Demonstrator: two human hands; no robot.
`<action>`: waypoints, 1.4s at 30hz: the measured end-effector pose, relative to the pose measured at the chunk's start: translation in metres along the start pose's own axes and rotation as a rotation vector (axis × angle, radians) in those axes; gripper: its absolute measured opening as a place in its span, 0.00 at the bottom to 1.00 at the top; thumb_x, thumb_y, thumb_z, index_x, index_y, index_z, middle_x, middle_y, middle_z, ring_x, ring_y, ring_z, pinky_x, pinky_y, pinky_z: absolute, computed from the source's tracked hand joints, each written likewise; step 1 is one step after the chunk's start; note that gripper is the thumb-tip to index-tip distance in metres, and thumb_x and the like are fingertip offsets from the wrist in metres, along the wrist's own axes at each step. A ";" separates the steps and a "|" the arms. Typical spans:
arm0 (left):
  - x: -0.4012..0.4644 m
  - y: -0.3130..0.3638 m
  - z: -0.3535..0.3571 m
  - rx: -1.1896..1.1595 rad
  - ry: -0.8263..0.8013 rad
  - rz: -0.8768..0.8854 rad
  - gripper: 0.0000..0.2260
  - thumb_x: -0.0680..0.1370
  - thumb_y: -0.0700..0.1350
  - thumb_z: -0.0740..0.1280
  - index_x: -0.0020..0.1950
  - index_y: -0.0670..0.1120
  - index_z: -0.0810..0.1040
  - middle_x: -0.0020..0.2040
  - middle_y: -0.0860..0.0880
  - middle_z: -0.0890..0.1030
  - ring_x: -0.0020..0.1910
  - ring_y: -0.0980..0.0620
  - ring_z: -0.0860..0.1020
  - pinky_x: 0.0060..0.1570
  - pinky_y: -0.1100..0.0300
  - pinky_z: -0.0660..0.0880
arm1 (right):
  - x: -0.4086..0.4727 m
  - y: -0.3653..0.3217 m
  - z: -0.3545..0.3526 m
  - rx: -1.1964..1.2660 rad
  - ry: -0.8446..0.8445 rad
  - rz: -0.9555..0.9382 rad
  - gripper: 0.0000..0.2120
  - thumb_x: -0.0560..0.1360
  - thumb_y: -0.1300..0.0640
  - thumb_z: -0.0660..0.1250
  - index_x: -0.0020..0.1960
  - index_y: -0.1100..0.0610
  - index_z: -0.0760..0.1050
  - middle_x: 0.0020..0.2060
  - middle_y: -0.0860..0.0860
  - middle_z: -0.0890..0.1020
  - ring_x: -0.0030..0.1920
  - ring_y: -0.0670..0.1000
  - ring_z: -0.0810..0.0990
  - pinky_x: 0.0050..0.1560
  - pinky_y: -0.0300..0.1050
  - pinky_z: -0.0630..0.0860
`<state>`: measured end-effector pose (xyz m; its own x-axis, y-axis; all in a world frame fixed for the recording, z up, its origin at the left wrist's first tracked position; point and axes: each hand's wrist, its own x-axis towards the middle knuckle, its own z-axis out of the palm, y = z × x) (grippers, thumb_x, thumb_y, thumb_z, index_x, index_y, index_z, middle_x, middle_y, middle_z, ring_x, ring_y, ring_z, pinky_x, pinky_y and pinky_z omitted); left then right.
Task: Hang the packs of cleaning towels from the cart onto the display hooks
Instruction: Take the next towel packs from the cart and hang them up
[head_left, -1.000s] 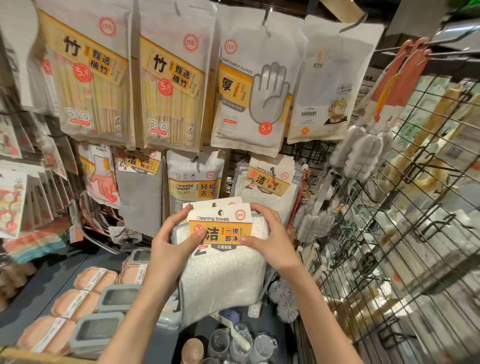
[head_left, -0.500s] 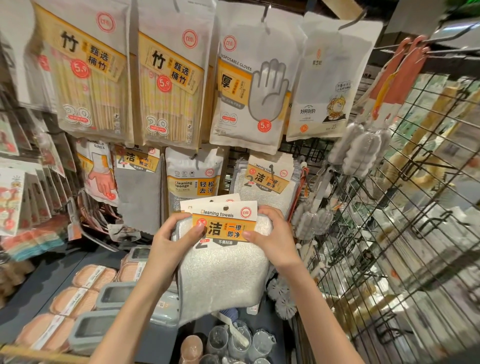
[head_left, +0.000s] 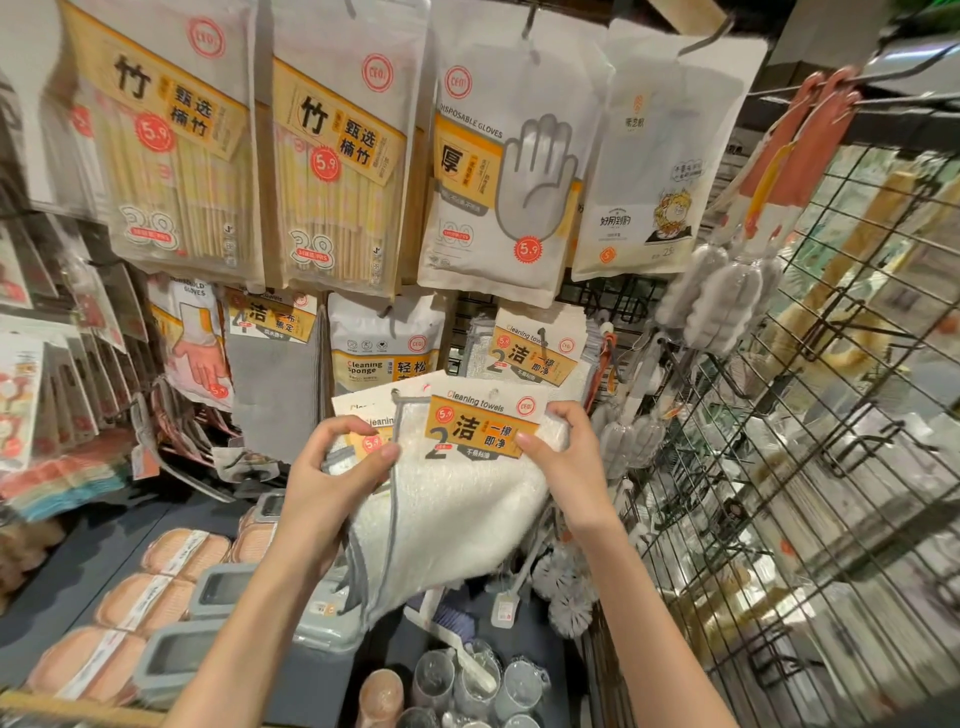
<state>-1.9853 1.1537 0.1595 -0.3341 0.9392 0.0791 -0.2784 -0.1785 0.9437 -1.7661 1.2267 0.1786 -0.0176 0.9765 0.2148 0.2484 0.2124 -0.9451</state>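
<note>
You have a stack of cleaning towel packs in front of you, held in both hands below the second row of the display. The front pack (head_left: 457, 493) is a fluffy white cloth with a grey stitched edge, topped by a white card header with an orange label printed "Cleaning towels". Your right hand (head_left: 566, 462) pinches the header's right end, thumb flat on the orange label and fingers curled behind the card. Your left hand (head_left: 322, 488) grips the packs behind (head_left: 363, 415) at their left edge, thumb tip pressed on a red price dot, fingers curled round the back. The front pack is fanned off to the right of the others and tilts, its soft lower corner drooping between your wrists.

Directly above and behind it, a matching pack already hangs on the display hook (head_left: 540, 338), its header of the same orange and white. To the left of that hang a cleaning sponge pouch (head_left: 384, 348) and a flat grey cloth pack (head_left: 275, 384). The top row carries glossy pouches: two packs of bamboo chopsticks (head_left: 332, 171), then disposable gloves (head_left: 498, 171). On your right stands a black wire grid rack (head_left: 779, 467), with grey bottle brushes (head_left: 722, 296) hanging near its upper edge. Down on the dark shelf (head_left: 104, 551) at the left lie wrapped peach-coloured sponges (head_left: 182, 551) beside grey plastic boxes (head_left: 218, 592).
</note>
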 end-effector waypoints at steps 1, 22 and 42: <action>0.002 0.000 -0.002 -0.022 0.001 -0.002 0.12 0.63 0.43 0.76 0.41 0.52 0.77 0.44 0.45 0.84 0.37 0.50 0.81 0.33 0.61 0.78 | 0.003 0.000 -0.003 -0.010 0.027 -0.020 0.15 0.73 0.61 0.70 0.54 0.49 0.68 0.52 0.40 0.74 0.55 0.42 0.74 0.53 0.34 0.70; 0.008 -0.003 -0.026 -0.029 0.106 0.022 0.16 0.71 0.31 0.72 0.41 0.53 0.77 0.46 0.49 0.86 0.45 0.50 0.85 0.42 0.63 0.81 | 0.065 0.015 -0.018 0.015 0.382 -0.016 0.15 0.74 0.66 0.67 0.58 0.56 0.70 0.53 0.46 0.74 0.54 0.45 0.71 0.49 0.33 0.66; 0.008 -0.006 -0.025 -0.089 0.085 0.007 0.18 0.72 0.28 0.68 0.43 0.53 0.78 0.43 0.50 0.86 0.40 0.52 0.85 0.38 0.63 0.81 | 0.097 0.025 -0.006 -0.090 0.480 -0.030 0.18 0.71 0.57 0.73 0.57 0.52 0.70 0.57 0.49 0.77 0.57 0.49 0.74 0.53 0.45 0.70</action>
<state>-2.0089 1.1545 0.1459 -0.4102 0.9104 0.0545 -0.3537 -0.2139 0.9106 -1.7559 1.3267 0.1769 0.4176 0.8381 0.3510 0.3381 0.2153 -0.9162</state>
